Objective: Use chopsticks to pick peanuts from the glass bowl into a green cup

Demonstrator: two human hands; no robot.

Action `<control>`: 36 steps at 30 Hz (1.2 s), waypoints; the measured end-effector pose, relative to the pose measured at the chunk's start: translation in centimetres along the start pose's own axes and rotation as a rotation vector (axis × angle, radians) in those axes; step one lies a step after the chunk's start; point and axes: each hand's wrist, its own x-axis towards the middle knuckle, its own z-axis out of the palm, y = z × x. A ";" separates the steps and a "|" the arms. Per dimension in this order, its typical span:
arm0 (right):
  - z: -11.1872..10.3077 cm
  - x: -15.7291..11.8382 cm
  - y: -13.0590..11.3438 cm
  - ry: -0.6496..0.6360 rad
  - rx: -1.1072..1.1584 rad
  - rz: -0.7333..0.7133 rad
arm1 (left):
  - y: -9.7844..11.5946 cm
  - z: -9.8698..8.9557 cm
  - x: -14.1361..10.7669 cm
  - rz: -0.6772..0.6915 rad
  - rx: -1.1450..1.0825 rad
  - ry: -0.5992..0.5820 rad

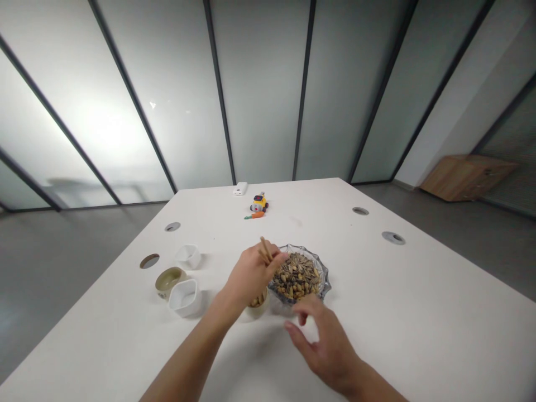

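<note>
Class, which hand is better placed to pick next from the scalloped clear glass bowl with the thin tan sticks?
Probably the left hand; it holds the sticks at the left side of the bowl. The right hand, by the near rim, looks empty.

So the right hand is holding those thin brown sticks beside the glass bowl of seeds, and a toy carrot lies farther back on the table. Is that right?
Not quite: the head view shows the left hand holding the thin brown sticks beside the glass bowl. The toy carrot does lie farther back.
</note>
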 end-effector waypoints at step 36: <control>-6.9 4.5 6.5 0.439 0.455 0.777 | -2.3 -4.7 -0.8 -0.096 0.115 -0.137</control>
